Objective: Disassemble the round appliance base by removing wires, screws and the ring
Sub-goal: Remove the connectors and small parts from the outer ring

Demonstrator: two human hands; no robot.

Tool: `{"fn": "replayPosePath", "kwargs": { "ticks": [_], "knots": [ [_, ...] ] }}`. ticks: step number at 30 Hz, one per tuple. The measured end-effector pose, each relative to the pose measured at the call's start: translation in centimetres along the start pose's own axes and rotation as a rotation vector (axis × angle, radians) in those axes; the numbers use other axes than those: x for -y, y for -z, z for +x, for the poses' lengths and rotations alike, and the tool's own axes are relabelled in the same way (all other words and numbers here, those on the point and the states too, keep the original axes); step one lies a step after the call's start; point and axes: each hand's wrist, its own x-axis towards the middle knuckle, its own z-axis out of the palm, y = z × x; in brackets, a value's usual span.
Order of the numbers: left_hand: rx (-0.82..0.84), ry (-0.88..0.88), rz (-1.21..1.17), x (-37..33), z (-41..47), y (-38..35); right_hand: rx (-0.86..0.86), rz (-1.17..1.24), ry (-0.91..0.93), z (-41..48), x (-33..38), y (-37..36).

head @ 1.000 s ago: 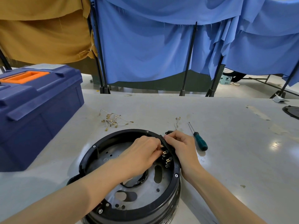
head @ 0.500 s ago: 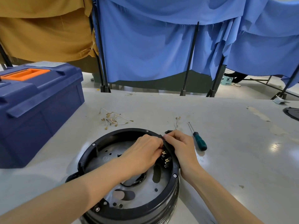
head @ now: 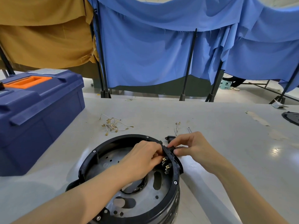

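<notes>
Right hand point(head: 192, 147) shifted outside the ring point(head: 119, 138), pinching the socket point(head: 171, 154); left hand point(head: 142, 159) grips it inside

The left hand point(head: 142, 159) curls its fingertips under itself inside the base point(head: 90, 160), so what they touch is hidden. It also covers part of the metal floor. The right hand point(head: 192, 146) pinches a black part point(head: 171, 150) at the rim, mostly masked by its fingers. Only a thin shaft point(head: 189, 130) shows beyond that hand; the rest of the tool is covered. The picture's lower edge cuts off the base's near side and both forearms. The toolbox point(head: 40, 110) runs off the left edge, and a dark disc point(head: 292, 118) off the right. The wires point(head: 113, 124) are too tangled to count.
</notes>
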Motion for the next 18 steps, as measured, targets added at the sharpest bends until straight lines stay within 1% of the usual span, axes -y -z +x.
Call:
{"fn": "replayPosePath", "kwargs": {
  "ticks": [3,5,7,9,13,18],
  "knots": [
    [0.032,0.013,0.005,0.3,-0.2,0.1,-0.249,0.090,-0.027,0.3,0.5,1.0],
    [0.050,0.012,0.023,0.5,-0.2,0.2,-0.393,0.070,-0.085,0.5,0.4,2.3],
    [0.061,0.012,0.031,0.5,-0.1,0.2,-0.425,-0.042,-0.168,0.6,-0.2,2.7],
    [0.063,0.010,0.038,0.5,0.0,0.1,-0.434,-0.128,-0.213,0.7,-0.7,2.3],
    [0.058,0.009,0.022,0.5,0.0,0.0,-0.442,-0.199,-0.194,1.2,-1.5,1.0],
    [0.061,0.004,0.025,0.5,0.0,0.0,-0.499,-0.385,-0.206,1.8,-2.3,-0.6]
  ]
}}
